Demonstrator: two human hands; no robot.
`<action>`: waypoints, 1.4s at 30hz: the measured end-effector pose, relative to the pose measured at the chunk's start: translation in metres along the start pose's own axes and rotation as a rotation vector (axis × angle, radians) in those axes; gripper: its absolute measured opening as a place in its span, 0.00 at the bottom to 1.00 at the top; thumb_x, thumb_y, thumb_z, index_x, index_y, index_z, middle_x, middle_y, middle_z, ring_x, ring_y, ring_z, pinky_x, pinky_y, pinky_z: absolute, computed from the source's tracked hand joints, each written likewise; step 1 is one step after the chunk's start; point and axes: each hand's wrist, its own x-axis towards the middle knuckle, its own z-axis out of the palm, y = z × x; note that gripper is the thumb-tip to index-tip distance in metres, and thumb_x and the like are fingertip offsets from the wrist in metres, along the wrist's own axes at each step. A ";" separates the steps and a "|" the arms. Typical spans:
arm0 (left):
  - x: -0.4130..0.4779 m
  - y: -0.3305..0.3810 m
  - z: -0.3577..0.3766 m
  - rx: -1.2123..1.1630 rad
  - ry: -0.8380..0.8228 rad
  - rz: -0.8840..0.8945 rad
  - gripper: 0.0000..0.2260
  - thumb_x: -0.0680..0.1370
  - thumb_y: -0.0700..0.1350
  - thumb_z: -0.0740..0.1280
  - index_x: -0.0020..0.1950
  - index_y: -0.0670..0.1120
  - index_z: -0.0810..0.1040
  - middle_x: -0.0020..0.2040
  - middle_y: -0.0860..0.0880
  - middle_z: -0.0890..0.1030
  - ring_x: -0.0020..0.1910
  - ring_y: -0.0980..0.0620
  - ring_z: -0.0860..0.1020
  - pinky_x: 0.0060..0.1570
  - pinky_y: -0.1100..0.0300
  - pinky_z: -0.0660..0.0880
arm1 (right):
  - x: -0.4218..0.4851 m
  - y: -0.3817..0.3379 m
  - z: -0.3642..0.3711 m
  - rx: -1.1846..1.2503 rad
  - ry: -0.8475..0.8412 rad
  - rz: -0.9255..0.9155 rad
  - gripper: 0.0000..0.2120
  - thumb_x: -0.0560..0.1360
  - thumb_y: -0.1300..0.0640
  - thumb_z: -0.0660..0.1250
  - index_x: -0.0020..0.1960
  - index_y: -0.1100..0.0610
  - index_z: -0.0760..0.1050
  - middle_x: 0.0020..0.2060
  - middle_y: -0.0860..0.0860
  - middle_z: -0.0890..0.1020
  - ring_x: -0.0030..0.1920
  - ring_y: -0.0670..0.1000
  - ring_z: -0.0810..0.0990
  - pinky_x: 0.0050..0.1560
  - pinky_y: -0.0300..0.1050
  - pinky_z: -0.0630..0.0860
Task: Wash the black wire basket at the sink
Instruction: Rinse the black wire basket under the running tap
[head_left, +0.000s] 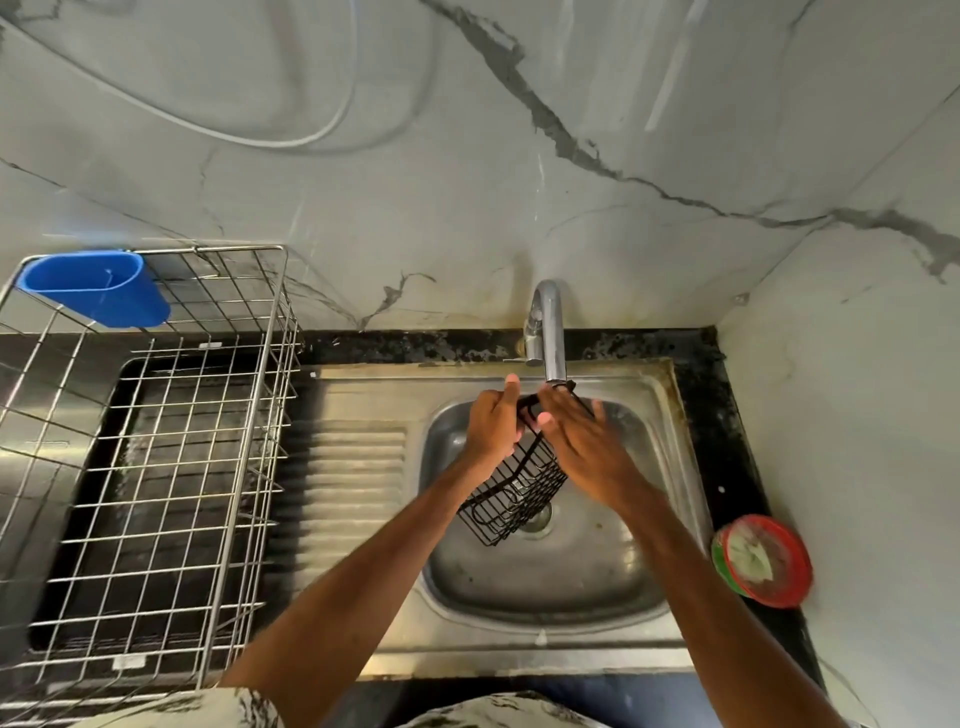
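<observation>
Washing apparently midway: left hand (491, 426) grips basket (519, 493) below tap (550, 332), right hand (582, 441) lies flat-fingered on its frame; rinsing likely remains.

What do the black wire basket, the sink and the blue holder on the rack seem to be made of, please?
Black wire basket: thin metal wire, apparently black-coated, matte. Sink: likely stainless steel, given its grey sheen and pressed ribs. Blue holder: probably plastic, from its smooth, uniform colour.
</observation>
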 end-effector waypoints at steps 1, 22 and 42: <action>0.001 0.001 0.003 0.018 -0.008 0.025 0.24 0.88 0.52 0.56 0.35 0.44 0.76 0.24 0.53 0.75 0.19 0.60 0.70 0.20 0.67 0.66 | 0.003 0.006 -0.002 -0.004 -0.012 0.065 0.29 0.84 0.40 0.37 0.83 0.49 0.44 0.82 0.45 0.46 0.81 0.47 0.41 0.80 0.56 0.34; 0.018 0.002 0.004 0.207 0.064 0.141 0.22 0.86 0.49 0.62 0.40 0.36 0.81 0.33 0.40 0.83 0.29 0.40 0.82 0.30 0.46 0.82 | -0.053 -0.004 0.045 0.009 0.211 -0.109 0.30 0.85 0.42 0.40 0.83 0.53 0.42 0.83 0.49 0.45 0.82 0.46 0.43 0.80 0.46 0.45; -0.008 0.009 -0.007 0.131 -0.170 -0.018 0.16 0.86 0.46 0.62 0.56 0.35 0.82 0.45 0.42 0.88 0.40 0.45 0.88 0.28 0.60 0.80 | -0.011 0.020 0.020 0.362 0.184 -0.096 0.34 0.73 0.46 0.76 0.75 0.47 0.67 0.69 0.46 0.72 0.67 0.46 0.75 0.60 0.52 0.82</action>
